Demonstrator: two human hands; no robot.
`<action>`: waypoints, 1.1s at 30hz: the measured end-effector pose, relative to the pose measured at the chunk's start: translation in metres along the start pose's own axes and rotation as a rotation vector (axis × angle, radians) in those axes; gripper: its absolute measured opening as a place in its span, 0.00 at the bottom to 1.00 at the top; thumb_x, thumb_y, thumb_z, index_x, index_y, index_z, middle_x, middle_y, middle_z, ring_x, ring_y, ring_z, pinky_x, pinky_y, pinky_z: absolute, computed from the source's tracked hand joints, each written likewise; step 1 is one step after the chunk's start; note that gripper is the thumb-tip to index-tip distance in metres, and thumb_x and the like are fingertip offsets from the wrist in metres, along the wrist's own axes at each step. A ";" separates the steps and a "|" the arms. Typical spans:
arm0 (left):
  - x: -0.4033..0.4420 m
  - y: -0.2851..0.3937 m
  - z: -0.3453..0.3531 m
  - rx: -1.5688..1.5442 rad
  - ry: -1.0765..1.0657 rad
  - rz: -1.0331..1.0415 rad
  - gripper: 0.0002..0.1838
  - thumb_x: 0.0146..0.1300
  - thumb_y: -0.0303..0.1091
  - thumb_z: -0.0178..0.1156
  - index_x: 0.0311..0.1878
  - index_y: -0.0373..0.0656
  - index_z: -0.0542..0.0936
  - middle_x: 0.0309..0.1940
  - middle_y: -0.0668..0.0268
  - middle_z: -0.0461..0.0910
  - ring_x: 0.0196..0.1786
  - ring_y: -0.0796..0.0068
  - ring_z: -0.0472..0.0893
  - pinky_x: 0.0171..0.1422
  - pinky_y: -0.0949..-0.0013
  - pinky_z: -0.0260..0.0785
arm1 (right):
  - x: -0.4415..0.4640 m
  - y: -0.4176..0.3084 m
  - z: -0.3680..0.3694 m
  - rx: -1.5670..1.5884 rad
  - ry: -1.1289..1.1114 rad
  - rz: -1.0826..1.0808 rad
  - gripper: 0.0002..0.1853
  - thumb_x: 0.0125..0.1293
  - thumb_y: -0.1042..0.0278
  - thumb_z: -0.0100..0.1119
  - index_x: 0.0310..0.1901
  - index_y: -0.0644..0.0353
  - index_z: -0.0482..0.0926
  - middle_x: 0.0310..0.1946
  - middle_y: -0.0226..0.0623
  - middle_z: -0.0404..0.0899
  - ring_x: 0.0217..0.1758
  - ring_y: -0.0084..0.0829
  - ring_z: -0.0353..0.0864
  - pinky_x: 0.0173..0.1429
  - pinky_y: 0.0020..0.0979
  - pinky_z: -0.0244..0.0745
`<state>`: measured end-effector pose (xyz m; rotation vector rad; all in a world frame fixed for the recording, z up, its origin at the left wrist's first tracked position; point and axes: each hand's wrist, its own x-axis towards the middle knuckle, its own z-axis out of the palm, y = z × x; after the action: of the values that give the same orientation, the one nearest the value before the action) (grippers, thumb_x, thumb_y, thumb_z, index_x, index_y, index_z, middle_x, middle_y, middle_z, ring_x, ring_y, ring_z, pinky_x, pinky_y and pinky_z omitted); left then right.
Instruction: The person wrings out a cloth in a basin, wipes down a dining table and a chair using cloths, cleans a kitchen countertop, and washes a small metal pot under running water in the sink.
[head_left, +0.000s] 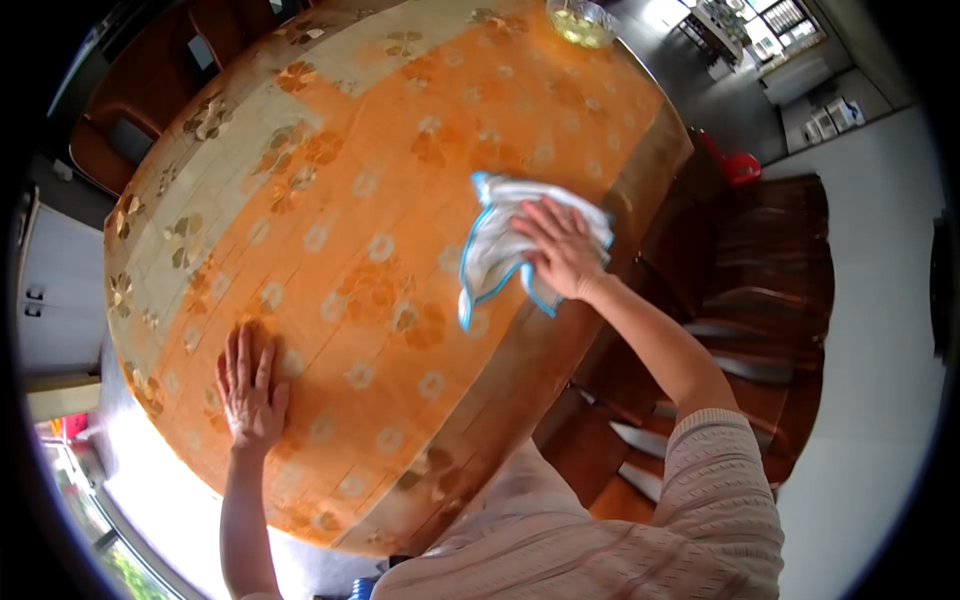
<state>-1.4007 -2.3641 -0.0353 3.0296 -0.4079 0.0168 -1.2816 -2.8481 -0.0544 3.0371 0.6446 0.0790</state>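
My right hand (560, 245) lies with outstretched fingers on top of a white cloth (490, 235) with a blue edge, pressing it against the tabletop. The cloth is spread out and wrinkled, and its blue-edged corners stick out past the hand. To the left, my left hand (252, 390) rests palm down with its fingers apart, touching the patterned tablecloth and holding nothing. That tablecloth (330, 270) is orange in the middle, with pale bands and flower prints along the sides.
A clear glass bowl (582, 24) stands at the table's far end. Brown wooden chairs (760, 270) line the right side, and more brown chairs (150, 80) stand at the upper left. Something red (740, 168) shows beyond the table's right corner. A white cabinet (62, 270) is at the far left.
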 end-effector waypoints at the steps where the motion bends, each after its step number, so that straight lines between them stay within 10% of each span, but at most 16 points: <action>1: 0.001 0.002 -0.003 0.004 -0.020 -0.005 0.33 0.53 0.36 0.53 0.66 0.48 0.63 0.71 0.53 0.50 0.72 0.48 0.48 0.73 0.47 0.39 | 0.013 0.034 0.004 -0.010 0.001 0.047 0.28 0.63 0.53 0.51 0.66 0.33 0.59 0.71 0.24 0.50 0.75 0.35 0.44 0.73 0.50 0.40; 11: 0.015 0.019 -0.006 0.066 -0.175 -0.074 0.29 0.64 0.38 0.44 0.70 0.49 0.56 0.71 0.55 0.49 0.72 0.47 0.49 0.72 0.46 0.43 | 0.057 0.404 0.069 -0.123 0.034 0.502 0.29 0.67 0.54 0.40 0.70 0.36 0.51 0.73 0.28 0.46 0.75 0.38 0.44 0.68 0.58 0.48; 15: 0.027 0.040 -0.022 0.079 -0.250 -0.261 0.28 0.61 0.30 0.49 0.66 0.45 0.61 0.70 0.57 0.53 0.71 0.50 0.52 0.71 0.49 0.49 | 0.089 0.420 0.061 -0.006 0.017 0.941 0.28 0.69 0.49 0.33 0.70 0.43 0.51 0.72 0.24 0.47 0.75 0.37 0.44 0.67 0.61 0.46; 17: 0.029 0.030 0.002 0.117 -0.185 -0.354 0.26 0.63 0.31 0.49 0.65 0.44 0.63 0.69 0.58 0.55 0.71 0.50 0.53 0.70 0.49 0.49 | 0.097 0.396 0.071 -0.103 -0.019 0.859 0.28 0.69 0.49 0.35 0.68 0.49 0.55 0.71 0.27 0.51 0.73 0.39 0.48 0.67 0.59 0.48; 19: 0.066 0.041 0.015 0.163 -0.081 -0.385 0.25 0.65 0.33 0.49 0.65 0.47 0.63 0.69 0.59 0.54 0.71 0.52 0.52 0.70 0.49 0.48 | 0.106 0.293 0.024 0.438 -0.199 0.726 0.27 0.66 0.53 0.43 0.63 0.58 0.63 0.67 0.46 0.55 0.71 0.47 0.51 0.68 0.56 0.49; 20: 0.095 0.055 0.013 0.116 -0.045 -0.437 0.24 0.65 0.35 0.49 0.66 0.49 0.63 0.70 0.59 0.53 0.72 0.53 0.51 0.71 0.48 0.46 | 0.102 0.224 0.015 0.074 -0.261 0.448 0.27 0.66 0.54 0.43 0.64 0.60 0.62 0.67 0.51 0.54 0.72 0.49 0.49 0.69 0.57 0.45; 21: 0.128 0.071 0.011 0.070 -0.005 -0.492 0.24 0.66 0.36 0.48 0.66 0.51 0.63 0.70 0.60 0.52 0.73 0.54 0.50 0.71 0.48 0.44 | 0.057 0.193 0.070 0.174 0.221 -0.025 0.28 0.66 0.54 0.44 0.64 0.61 0.61 0.68 0.52 0.53 0.72 0.50 0.47 0.70 0.58 0.39; 26: 0.218 0.089 0.035 0.047 0.108 -0.565 0.28 0.64 0.45 0.47 0.68 0.52 0.60 0.71 0.59 0.50 0.74 0.55 0.46 0.72 0.46 0.38 | 0.065 0.083 -0.012 0.405 -0.145 -0.638 0.27 0.58 0.43 0.53 0.61 0.34 0.69 0.70 0.28 0.52 0.74 0.46 0.43 0.69 0.63 0.34; 33: 0.234 0.104 0.028 0.090 0.066 -0.579 0.30 0.61 0.41 0.49 0.68 0.47 0.60 0.71 0.53 0.50 0.73 0.52 0.48 0.72 0.48 0.37 | 0.334 0.185 0.044 0.070 0.176 -0.367 0.29 0.58 0.54 0.54 0.64 0.33 0.63 0.69 0.29 0.54 0.72 0.42 0.50 0.66 0.57 0.49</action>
<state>-1.2032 -2.5284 -0.0494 3.0967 0.4908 0.0979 -0.8988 -2.8825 -0.0753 2.9385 1.2294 0.3197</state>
